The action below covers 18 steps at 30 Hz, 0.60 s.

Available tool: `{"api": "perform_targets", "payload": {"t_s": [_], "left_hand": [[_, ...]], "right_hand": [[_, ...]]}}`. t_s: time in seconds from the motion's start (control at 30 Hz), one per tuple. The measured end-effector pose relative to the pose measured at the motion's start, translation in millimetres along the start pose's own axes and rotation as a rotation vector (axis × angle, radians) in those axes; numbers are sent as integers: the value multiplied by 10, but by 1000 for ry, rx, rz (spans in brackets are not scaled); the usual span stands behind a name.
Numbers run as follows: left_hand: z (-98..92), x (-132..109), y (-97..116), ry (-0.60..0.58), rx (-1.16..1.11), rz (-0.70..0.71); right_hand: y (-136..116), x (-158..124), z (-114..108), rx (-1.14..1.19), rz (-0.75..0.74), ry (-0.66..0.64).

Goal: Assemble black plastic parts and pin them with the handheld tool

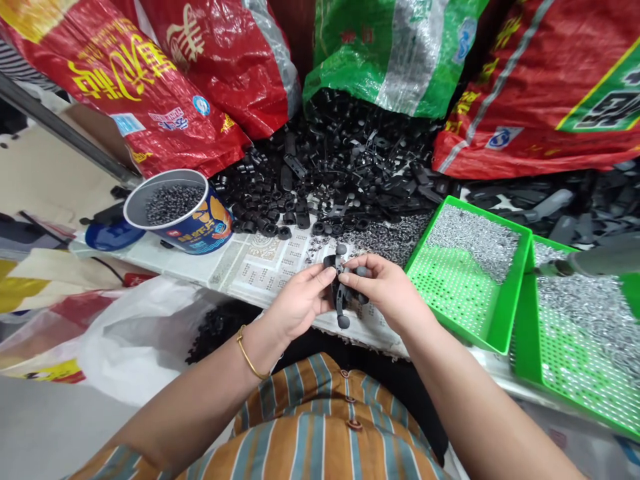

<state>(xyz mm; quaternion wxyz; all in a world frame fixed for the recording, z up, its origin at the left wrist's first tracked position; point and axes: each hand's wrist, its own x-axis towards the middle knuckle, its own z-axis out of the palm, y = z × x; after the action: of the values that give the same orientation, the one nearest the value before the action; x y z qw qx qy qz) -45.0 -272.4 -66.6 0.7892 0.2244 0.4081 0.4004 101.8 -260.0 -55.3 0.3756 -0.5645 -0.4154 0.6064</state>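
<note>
Over the front edge of the table, my left hand (306,293) and my right hand (383,287) meet around a black plastic part with rounded grey pads (340,297). My left thumb and fingers pinch its left side, and a gold bangle circles that wrist. The right fingertips press on the part from the other side, with another rounded pad showing beside them. Fingers cover much of the part, so how its pieces join is hidden. Just beyond my hands, small dark pieces (385,240) are strewn over the patterned cloth.
Black plastic parts (320,167) heap at the back below a green sack (390,53) and red sacks (175,80). A blue tub (200,230) of small dark pieces stands left. Right are two green perforated trays (493,320) with small silvery pieces, and a tool's grey shaft (585,260).
</note>
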Motion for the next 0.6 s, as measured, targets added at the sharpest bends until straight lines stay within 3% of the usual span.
{"api": "perform_targets", "payload": {"t_s": [0.6], "left_hand": [[57, -31, -55, 1, -15, -14]], "right_hand": [[7, 22, -46, 84, 42, -29]]}}
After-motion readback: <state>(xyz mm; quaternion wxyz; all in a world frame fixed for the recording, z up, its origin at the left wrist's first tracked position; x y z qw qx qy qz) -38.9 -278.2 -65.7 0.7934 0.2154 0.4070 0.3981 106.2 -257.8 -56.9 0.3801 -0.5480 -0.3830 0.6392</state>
